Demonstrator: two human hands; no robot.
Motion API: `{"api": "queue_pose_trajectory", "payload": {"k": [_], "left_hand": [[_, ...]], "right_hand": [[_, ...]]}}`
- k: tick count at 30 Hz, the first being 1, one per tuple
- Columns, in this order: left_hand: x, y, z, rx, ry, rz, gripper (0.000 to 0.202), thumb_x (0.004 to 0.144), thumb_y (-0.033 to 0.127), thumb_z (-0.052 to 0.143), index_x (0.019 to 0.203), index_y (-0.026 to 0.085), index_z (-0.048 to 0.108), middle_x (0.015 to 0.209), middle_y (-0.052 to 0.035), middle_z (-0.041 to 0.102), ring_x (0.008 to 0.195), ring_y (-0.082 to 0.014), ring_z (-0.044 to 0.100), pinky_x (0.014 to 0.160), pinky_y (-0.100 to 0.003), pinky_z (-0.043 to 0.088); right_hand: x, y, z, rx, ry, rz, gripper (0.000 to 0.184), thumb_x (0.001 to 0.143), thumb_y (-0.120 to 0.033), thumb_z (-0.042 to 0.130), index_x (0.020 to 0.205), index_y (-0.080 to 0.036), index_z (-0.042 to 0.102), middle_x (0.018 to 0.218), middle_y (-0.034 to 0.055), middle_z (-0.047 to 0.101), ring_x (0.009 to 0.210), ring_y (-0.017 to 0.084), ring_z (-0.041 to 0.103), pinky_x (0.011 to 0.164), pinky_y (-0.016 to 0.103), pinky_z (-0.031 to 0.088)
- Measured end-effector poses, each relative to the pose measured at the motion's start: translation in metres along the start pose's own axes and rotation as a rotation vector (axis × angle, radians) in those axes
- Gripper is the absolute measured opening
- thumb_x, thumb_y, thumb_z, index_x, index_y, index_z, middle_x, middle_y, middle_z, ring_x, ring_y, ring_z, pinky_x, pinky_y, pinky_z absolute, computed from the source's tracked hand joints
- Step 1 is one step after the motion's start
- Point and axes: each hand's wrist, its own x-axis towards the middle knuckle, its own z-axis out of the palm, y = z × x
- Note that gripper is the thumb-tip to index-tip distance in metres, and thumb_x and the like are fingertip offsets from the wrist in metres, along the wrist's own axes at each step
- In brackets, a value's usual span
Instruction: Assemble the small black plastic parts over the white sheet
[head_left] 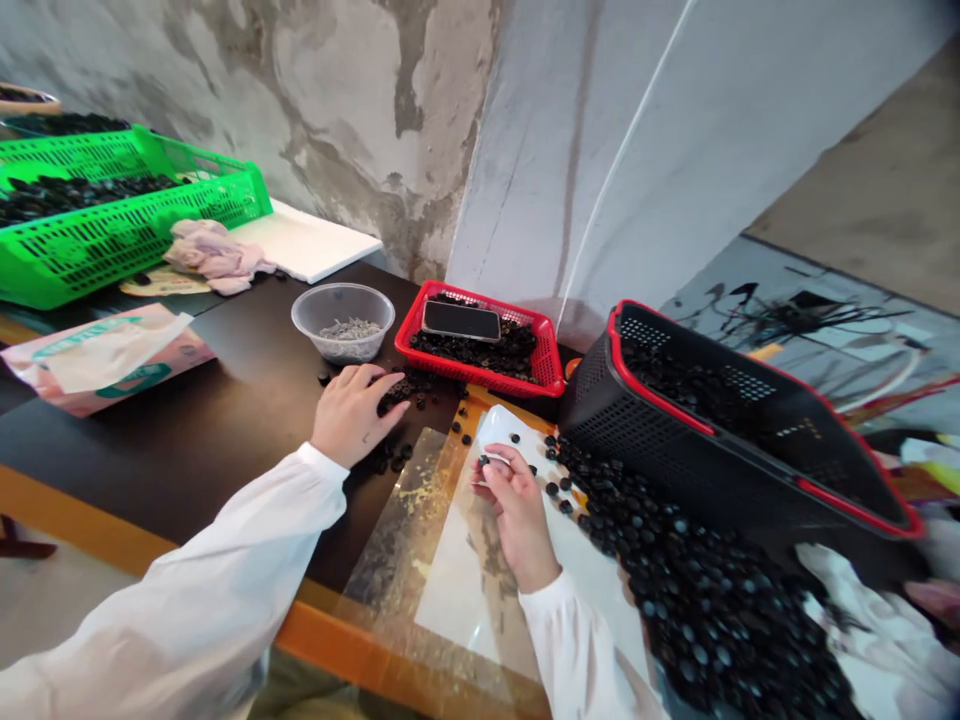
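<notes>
My left hand [356, 415] rests curled on a small scattered pile of black round parts [401, 392] on the black tabletop [225, 440]. Whether it grips any cannot be seen. My right hand [514, 510] lies over a glossy white sheet [480, 590] and pinches a small black round part [486, 460] at its fingertips. A large heap of the same black parts [697, 590] spreads just to the right of that hand. Loose pieces lie between the heap and my fingers.
A tilted black basket with red rim [720, 430] stands beside the heap. Behind sit a red tray [480, 345] holding black parts and a phone [461, 320], a clear bowl of grey screws [343, 322], green crates [112, 215], pink cloth [214, 255] and a tissue box [101, 360].
</notes>
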Motion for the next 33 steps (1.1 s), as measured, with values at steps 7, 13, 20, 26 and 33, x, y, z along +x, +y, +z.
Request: {"api": "queue_pose_trajectory", "payload": {"k": [7, 13, 20, 26, 33], "left_hand": [[0.003, -0.028, 0.014, 0.022, -0.214, 0.009, 0.03, 0.093, 0.034, 0.058, 0.115, 0.024, 0.077, 0.117, -0.0097, 0.069, 0.108, -0.031, 0.06, 0.096, -0.047, 0.049], [0.007, -0.024, 0.006, -0.197, -0.141, -0.028, 0.028, 0.093, 0.038, 0.062, 0.104, 0.017, 0.076, 0.105, -0.0111, 0.073, 0.1, -0.0284, 0.063, 0.098, -0.044, 0.049], [-0.001, 0.031, -0.004, -0.86, -0.262, -0.308, 0.041, 0.092, 0.047, 0.064, 0.123, 0.021, 0.068, 0.109, -0.0075, 0.073, 0.092, -0.0192, 0.069, 0.087, -0.032, 0.055], [-0.02, 0.062, -0.004, -1.245, -0.407, -0.457, 0.037, 0.086, 0.048, 0.072, 0.107, 0.019, 0.062, 0.09, -0.0064, 0.076, 0.086, -0.0201, 0.073, 0.077, -0.03, 0.061], [-0.033, 0.073, -0.002, -1.309, -0.381, -0.451, 0.03, 0.086, 0.042, 0.074, 0.107, 0.02, 0.072, 0.095, -0.0028, 0.074, 0.079, -0.0118, 0.068, 0.074, -0.021, 0.059]], "right_hand": [[-0.001, 0.0, 0.002, -0.024, -0.049, 0.001, 0.026, 0.075, -0.038, 0.083, 0.093, -0.023, 0.072, 0.089, 0.0014, 0.076, 0.077, 0.013, 0.069, 0.074, 0.025, 0.059], [-0.002, -0.004, 0.005, -0.039, -0.06, -0.01, 0.026, 0.075, -0.038, 0.083, 0.092, -0.023, 0.072, 0.087, 0.0013, 0.075, 0.08, 0.014, 0.069, 0.073, 0.024, 0.058], [0.0, -0.003, 0.005, -0.078, -0.048, -0.074, 0.027, 0.072, -0.04, 0.084, 0.091, -0.024, 0.072, 0.085, 0.0002, 0.07, 0.077, 0.015, 0.068, 0.074, 0.028, 0.061], [0.001, -0.002, 0.005, -0.107, -0.071, -0.141, 0.023, 0.075, -0.038, 0.081, 0.091, -0.025, 0.07, 0.084, -0.0005, 0.069, 0.078, 0.014, 0.068, 0.071, 0.027, 0.061], [-0.01, -0.007, 0.012, -0.352, -0.042, -0.362, 0.013, 0.081, -0.025, 0.074, 0.093, -0.021, 0.072, 0.09, 0.0017, 0.074, 0.082, 0.015, 0.071, 0.081, 0.027, 0.06]]}}
